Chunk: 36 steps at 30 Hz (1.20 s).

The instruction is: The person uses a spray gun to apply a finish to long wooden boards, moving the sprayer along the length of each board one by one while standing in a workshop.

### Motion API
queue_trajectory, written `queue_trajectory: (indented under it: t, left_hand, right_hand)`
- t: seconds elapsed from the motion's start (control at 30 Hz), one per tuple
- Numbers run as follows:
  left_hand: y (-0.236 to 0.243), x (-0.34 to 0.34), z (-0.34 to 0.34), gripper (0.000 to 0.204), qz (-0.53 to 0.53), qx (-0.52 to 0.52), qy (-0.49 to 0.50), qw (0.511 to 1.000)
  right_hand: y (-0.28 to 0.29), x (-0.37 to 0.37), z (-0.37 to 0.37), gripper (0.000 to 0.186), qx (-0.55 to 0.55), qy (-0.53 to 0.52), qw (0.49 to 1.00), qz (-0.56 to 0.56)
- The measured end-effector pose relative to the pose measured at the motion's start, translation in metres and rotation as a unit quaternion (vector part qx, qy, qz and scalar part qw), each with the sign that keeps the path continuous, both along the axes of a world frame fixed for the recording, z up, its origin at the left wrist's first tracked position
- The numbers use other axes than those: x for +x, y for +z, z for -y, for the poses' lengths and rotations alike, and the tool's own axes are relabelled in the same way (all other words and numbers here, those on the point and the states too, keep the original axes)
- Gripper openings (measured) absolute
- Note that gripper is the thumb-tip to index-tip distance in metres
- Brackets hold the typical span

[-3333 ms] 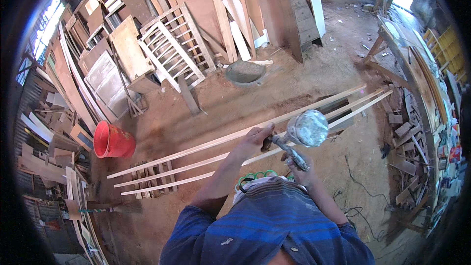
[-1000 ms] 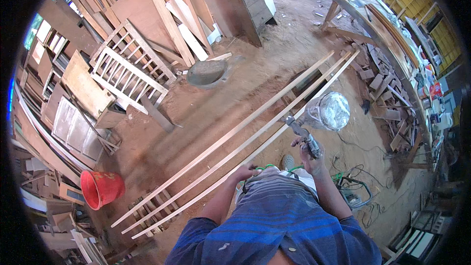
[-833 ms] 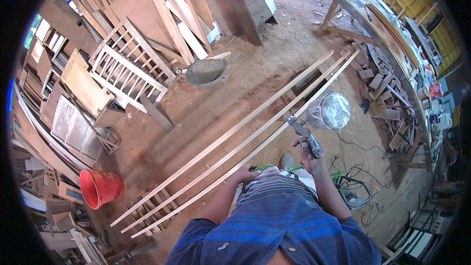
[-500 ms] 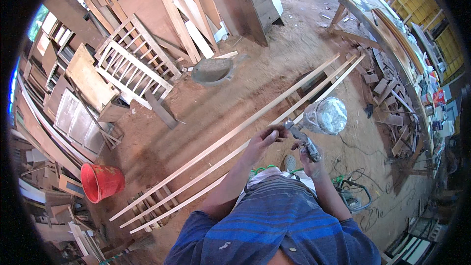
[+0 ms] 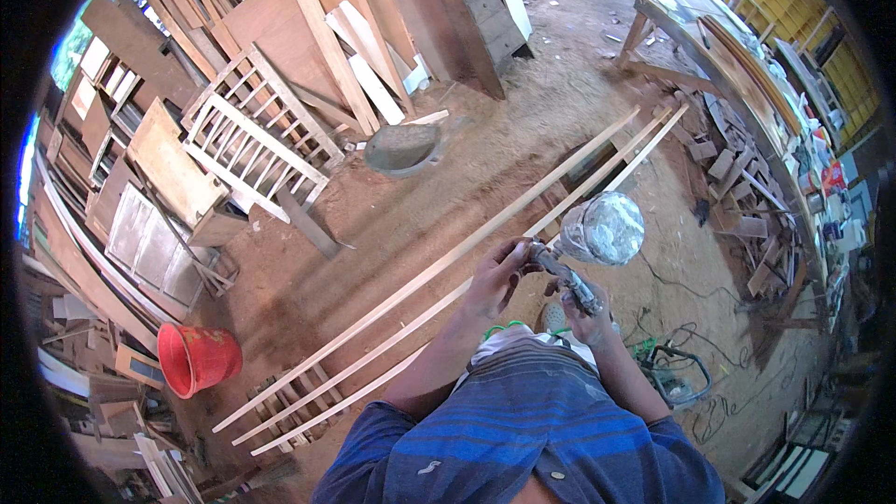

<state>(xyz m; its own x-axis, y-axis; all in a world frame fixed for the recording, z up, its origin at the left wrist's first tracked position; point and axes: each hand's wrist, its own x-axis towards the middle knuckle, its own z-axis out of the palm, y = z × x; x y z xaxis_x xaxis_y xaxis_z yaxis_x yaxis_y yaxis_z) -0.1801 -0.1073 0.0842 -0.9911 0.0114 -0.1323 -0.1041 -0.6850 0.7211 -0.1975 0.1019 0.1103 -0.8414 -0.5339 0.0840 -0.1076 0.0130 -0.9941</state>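
Observation:
I hold a paint-spattered spray gun (image 5: 566,274) with a large, dirty cup (image 5: 600,229) on it, over three long pale wooden strips (image 5: 446,259) lying diagonally on supports. My left hand (image 5: 495,277) has its fingers curled round the front end of the gun. My right hand (image 5: 585,315) grips the gun lower down, at its handle. A green hose (image 5: 504,327) shows at my waist, partly hidden by my shirt.
Boards and a slatted frame (image 5: 264,131) lean at the back left. A red bucket (image 5: 198,358) stands left. A shallow basin (image 5: 403,147) sits behind the strips. Right are a cluttered bench (image 5: 737,65), offcuts (image 5: 733,182) and a machine with cords (image 5: 677,373).
My left hand has risen from my waist to the front of the spray gun and closed on it. The gun and cup have shifted a little down and leftward since half a second ago.

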Motion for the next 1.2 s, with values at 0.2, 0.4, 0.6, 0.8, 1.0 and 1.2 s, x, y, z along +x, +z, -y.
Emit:
queue_trajectory:
  t: [0.2, 0.4, 0.6, 0.8, 1.0, 1.2]
  left_hand:
    - [-0.143, 0.032, 0.018, 0.075, 0.074, -0.328, -0.163, 0.928]
    - [-0.253, 0.121, 0.030, 0.083, 0.224, -0.496, -0.365, 0.755]
    - [-0.239, 0.114, 0.013, 0.069, 0.255, -0.496, -0.338, 0.758]
    - [-0.189, 0.077, 0.001, 0.064, 0.261, -0.527, -0.312, 0.746]
    - [-0.174, 0.020, -0.026, 0.055, 0.315, -0.534, -0.289, 0.729]
    - [-0.188, -0.041, -0.075, 0.050, 0.347, -0.492, -0.290, 0.744]
  right_hand:
    - [-0.021, -0.012, -0.017, 0.019, -0.135, -0.030, 0.979, 0.149]
    - [-0.020, -0.020, -0.027, 0.019, -0.106, -0.114, 0.988, 0.017]
    - [-0.073, -0.037, -0.049, 0.020, -0.179, -0.197, 0.959, 0.098]
    - [-0.132, -0.091, -0.065, 0.016, 0.047, -0.216, 0.969, 0.113]
    - [-0.206, -0.172, -0.074, 0.017, 0.127, -0.136, 0.972, 0.141]
    - [-0.252, -0.273, -0.091, 0.025, 0.188, -0.070, 0.971, 0.133]
